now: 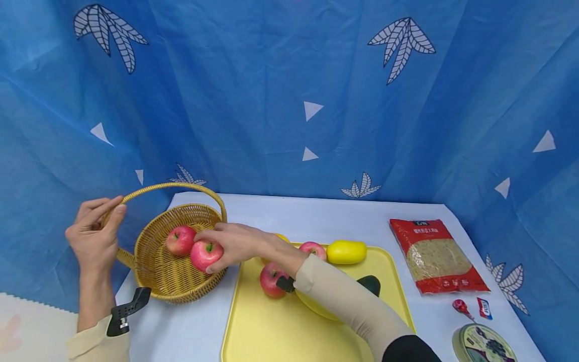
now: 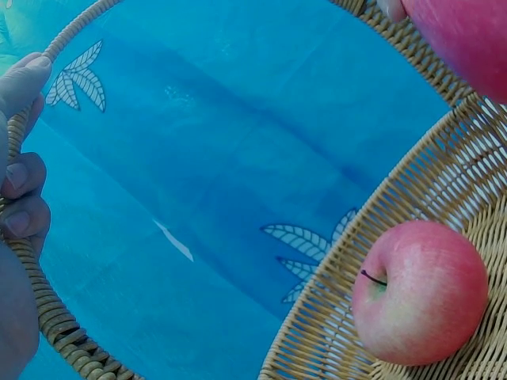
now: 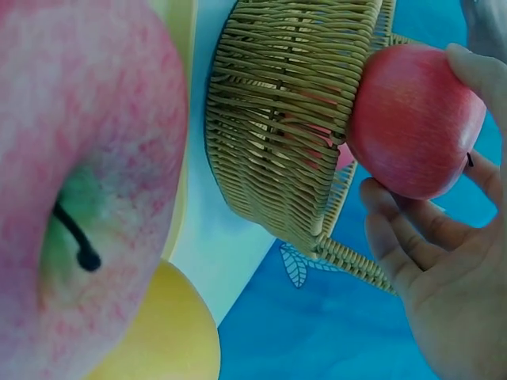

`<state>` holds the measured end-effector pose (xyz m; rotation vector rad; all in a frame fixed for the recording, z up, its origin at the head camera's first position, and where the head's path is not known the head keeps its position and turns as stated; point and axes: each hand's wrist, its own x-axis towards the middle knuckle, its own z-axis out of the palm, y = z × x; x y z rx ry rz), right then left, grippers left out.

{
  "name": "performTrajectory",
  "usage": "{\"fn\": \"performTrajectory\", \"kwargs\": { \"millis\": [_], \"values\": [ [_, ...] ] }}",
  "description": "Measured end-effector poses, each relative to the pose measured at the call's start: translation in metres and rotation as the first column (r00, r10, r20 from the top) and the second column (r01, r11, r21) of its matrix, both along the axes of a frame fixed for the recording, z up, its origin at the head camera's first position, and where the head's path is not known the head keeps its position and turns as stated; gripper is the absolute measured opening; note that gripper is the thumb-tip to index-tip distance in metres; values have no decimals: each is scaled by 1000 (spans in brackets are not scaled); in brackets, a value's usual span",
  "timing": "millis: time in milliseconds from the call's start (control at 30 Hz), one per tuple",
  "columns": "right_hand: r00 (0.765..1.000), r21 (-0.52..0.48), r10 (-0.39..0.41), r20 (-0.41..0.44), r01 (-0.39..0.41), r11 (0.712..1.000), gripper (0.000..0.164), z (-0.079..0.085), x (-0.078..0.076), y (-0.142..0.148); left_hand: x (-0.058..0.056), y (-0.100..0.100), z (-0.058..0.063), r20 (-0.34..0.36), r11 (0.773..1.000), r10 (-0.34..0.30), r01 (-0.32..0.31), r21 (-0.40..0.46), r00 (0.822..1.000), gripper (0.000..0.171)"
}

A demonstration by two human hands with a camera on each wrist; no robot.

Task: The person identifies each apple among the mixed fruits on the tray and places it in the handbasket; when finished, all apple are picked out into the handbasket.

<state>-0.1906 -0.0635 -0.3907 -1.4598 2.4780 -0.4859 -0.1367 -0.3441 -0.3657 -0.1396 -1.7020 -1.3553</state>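
My left hand (image 1: 96, 231) grips the arched handle (image 1: 169, 185) of a wicker basket (image 1: 156, 286), its fingers curled round the wicker in the left wrist view. Inside the basket lies a red apple (image 1: 179, 239), seen whole with its stem in the left wrist view (image 2: 420, 293). My right hand (image 1: 242, 244) holds a second apple (image 1: 206, 256) at the basket's right rim, thumb on one side and fingers on the other. In the right wrist view this held apple (image 3: 416, 119) overlaps the basket's edge.
Right of the basket, a yellow tray (image 1: 253, 332) bears another apple (image 1: 271, 279), one more apple (image 1: 312, 248), a yellow fruit (image 1: 347, 252) and a dark green item (image 1: 370, 285). Farther right lie a red food packet (image 1: 439, 256), a lollipop (image 1: 460, 305), a small wrapper (image 1: 484, 308) and a round tin (image 1: 484, 344).
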Motion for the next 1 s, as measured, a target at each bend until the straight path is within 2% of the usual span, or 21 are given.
{"fn": "performTrajectory", "kwargs": {
  "millis": [433, 767, 1000],
  "values": [
    [1000, -10, -7, 16, 7, 1000, 71, -8, -11, -12, -2, -3, -1, -11, 1000, 8, -8, -6, 1000, 20],
    [998, 21, -56, 43, 55, 998, 72, -12, -18, -21, -3, -2, 0, -18, 1000, -1, 1, -8, 1000, 20],
    [999, 15, -30, 40, 30, 999, 71, -15, -22, -29, -4, -3, 0, -14, 1000, -2, 2, -11, 1000, 20]
  ]
}}
